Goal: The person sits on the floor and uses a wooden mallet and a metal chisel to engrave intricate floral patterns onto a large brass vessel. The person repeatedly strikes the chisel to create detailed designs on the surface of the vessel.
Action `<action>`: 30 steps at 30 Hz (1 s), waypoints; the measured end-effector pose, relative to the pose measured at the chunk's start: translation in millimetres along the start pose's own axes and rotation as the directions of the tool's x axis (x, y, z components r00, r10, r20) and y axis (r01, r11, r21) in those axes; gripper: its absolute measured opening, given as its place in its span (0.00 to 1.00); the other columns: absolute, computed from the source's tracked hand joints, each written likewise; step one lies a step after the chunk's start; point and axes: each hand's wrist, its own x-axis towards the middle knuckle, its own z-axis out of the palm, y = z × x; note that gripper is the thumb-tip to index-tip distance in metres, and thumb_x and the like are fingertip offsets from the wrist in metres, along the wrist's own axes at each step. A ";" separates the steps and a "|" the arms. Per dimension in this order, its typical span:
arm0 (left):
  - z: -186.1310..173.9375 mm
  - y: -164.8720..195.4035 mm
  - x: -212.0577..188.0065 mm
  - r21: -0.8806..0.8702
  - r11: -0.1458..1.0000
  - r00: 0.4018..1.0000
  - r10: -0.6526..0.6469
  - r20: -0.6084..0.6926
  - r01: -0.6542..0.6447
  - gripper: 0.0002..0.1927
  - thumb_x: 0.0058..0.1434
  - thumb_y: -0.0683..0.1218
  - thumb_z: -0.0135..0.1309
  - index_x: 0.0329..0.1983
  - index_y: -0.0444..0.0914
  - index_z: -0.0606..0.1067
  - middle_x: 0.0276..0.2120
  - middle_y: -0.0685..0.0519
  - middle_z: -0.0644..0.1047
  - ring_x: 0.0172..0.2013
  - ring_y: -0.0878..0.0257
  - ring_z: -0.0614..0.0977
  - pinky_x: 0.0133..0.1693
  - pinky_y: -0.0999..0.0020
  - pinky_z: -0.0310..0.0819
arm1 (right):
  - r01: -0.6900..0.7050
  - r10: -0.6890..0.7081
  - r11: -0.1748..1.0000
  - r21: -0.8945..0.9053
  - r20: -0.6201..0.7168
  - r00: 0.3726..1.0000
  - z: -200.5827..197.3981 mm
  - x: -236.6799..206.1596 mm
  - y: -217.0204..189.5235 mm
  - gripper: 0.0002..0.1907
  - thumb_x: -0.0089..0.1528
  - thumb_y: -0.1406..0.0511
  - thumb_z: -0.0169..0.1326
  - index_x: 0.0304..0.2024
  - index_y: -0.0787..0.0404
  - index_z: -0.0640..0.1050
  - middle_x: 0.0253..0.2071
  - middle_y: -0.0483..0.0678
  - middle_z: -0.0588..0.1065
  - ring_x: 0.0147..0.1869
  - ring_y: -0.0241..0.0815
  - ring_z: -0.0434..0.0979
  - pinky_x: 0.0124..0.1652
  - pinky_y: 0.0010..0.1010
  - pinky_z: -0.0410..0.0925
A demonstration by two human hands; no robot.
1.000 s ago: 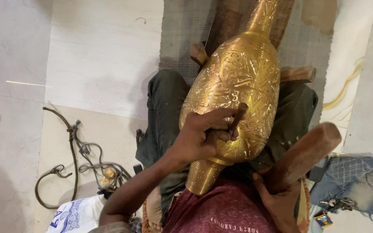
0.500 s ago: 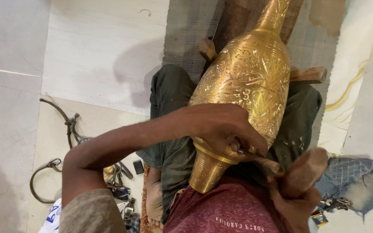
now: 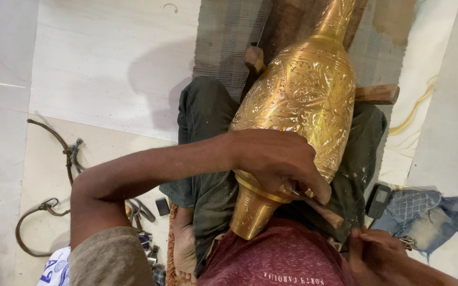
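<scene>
Fingers of my left hand (image 3: 282, 164) curl tight around a thin chisel (image 3: 322, 207), its knuckles pressed against the lower belly of the brass vase (image 3: 303, 100). The vase lies across my lap, foot toward my chest, neck pointing away over a wooden block (image 3: 376, 94). My right hand (image 3: 377, 251) sits low at my lap's right edge, grip unclear. A phone (image 3: 378, 200) and jeans (image 3: 425, 217) lie right, cords (image 3: 54, 159) left.

pale floor (image 3: 107, 63): cord (image 3: 67, 153), phone (image 3: 377, 201), jeans (image 3: 425, 220)
</scene>
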 end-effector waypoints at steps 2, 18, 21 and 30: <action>-2.0 1.0 -0.2 -0.007 1.000 1.000 0.024 -0.017 -0.024 0.20 0.54 0.39 0.60 0.51 0.45 0.77 0.24 0.53 0.80 0.25 0.59 0.81 0.28 0.56 0.67 | -0.018 0.017 1.000 -0.020 -0.030 0.999 0.6 -2.5 5.4 0.09 0.64 0.75 0.63 0.37 0.64 0.75 0.33 0.48 0.78 0.36 0.32 0.79 0.40 0.22 0.71; -3.6 -1.1 3.0 -0.021 0.997 0.997 0.069 -0.015 -0.070 0.22 0.49 0.36 0.60 0.48 0.43 0.77 0.22 0.51 0.76 0.25 0.55 0.79 0.27 0.54 0.64 | -0.112 0.106 0.986 -0.127 -0.057 0.993 10.7 13.1 -47.6 0.06 0.54 0.75 0.60 0.34 0.67 0.76 0.29 0.51 0.77 0.31 0.36 0.76 0.34 0.29 0.67; -3.2 -0.2 5.3 0.063 0.998 1.000 0.010 0.022 -0.011 0.18 0.51 0.38 0.61 0.45 0.43 0.77 0.19 0.52 0.75 0.24 0.57 0.79 0.28 0.54 0.64 | -0.134 0.138 0.964 -0.231 0.001 0.990 11.8 17.0 -63.4 0.07 0.54 0.76 0.59 0.35 0.67 0.76 0.31 0.51 0.78 0.33 0.36 0.78 0.36 0.29 0.69; -5.4 -1.7 6.7 -0.006 0.995 0.995 0.097 -0.021 -0.097 0.19 0.53 0.37 0.59 0.49 0.43 0.77 0.24 0.51 0.78 0.26 0.56 0.80 0.29 0.55 0.66 | -0.180 0.157 0.925 -0.334 -0.095 0.983 4.9 -10.4 -22.7 0.17 0.51 0.79 0.62 0.42 0.70 0.77 0.33 0.59 0.78 0.38 0.43 0.79 0.40 0.32 0.70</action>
